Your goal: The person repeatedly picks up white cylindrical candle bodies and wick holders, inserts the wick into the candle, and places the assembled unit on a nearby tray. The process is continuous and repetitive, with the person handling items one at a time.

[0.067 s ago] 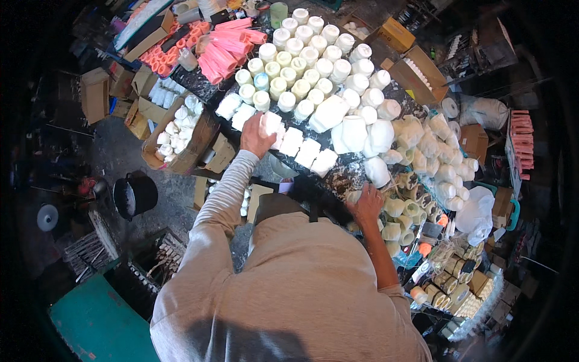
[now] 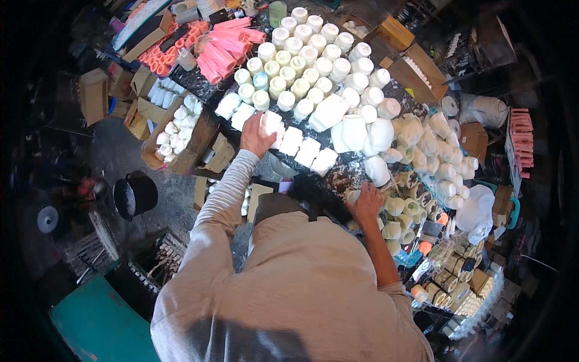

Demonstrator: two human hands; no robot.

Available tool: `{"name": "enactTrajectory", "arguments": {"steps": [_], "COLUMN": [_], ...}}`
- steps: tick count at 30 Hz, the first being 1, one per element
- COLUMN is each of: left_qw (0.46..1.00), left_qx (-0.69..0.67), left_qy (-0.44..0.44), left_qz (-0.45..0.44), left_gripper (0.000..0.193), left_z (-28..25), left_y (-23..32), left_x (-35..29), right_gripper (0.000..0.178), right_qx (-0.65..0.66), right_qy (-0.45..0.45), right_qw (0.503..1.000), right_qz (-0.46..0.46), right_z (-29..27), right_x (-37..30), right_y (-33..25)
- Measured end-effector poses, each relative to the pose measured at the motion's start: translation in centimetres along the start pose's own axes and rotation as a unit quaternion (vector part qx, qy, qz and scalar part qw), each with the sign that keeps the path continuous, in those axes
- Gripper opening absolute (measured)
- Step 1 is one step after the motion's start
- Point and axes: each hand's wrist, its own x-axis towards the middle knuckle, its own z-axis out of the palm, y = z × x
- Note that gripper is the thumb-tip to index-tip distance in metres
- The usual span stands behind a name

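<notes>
we have our left hand (image 2: 258, 137) on a white block (image 2: 274, 125), third from the left in a short row along the near edge of the bench (image 2: 348, 159). its fingers bend over the block's near left side and seem to touch it, though we cannot tell whether they are clamped on it or only resting there. to handle it well, we judge that a light, even touch across the flat faces is best, since the edges look rough and could crumble under a hard pinch. the neighbouring block (image 2: 292, 141) on the right sits just beside, so we do best to mind our knuckles and leave the line straight; the cream cylinders (image 2: 278, 87) stand close behind, and a forward push might knock them. our right hand (image 2: 366, 206) is lower on the right, with its fingers curled by a small pale piece (image 2: 353, 196); the grip is too hidden to tell whether they close on it. near that hand, brown crumbs (image 2: 342, 183) lie on the surface and a large white piece (image 2: 377, 171) leans close above, so we want that wrist steady and clear of both.
</notes>
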Motion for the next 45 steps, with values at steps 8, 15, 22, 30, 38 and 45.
{"name": "enactTrajectory", "arguments": {"steps": [8, 15, 22, 30, 38, 45], "left_qw": [1.000, 0.994, 0.992, 0.994, 0.990, 0.859], "left_qx": [0.019, 0.100, 0.124, 0.096, 0.066, -0.229], "left_qy": [-0.016, -0.050, -0.025, -0.042, -0.003, -0.435], "left_qz": [0.009, -0.006, 0.008, -0.008, 0.125, -0.147], "left_gripper": [0.075, 0.077, 0.078, 0.071, 0.063, 0.063], "left_z": [1.3, 1.1, 1.0, 0.9, 0.1, 11.0], "left_y": [-1.3, -1.5, -1.4, -1.9, 5.1, 16.2], "left_x": [0.9, 1.2, 1.6, 1.7, -2.1, -10.4], "right_gripper": [0.046, 0.058, 0.072, 0.063, 0.075, 0.053], "right_qx": [0.041, 0.073, 0.050, 0.197, 0.301, 0.610], "right_qy": [0.137, 0.102, -0.049, -0.029, 0.014, -0.055], "right_qw": [0.976, 0.976, 0.997, 0.978, 0.953, 0.781], "right_qz": [-0.167, -0.176, 0.037, 0.053, 0.016, 0.121], "right_z": [-0.1, -0.2, -2.3, -1.0, 0.3, 4.7], "right_x": [2.5, 4.4, 2.5, 3.2, 5.7, 4.2], "right_y": [-3.8, -7.5, -0.7, 0.5, 0.2, 3.4]}}
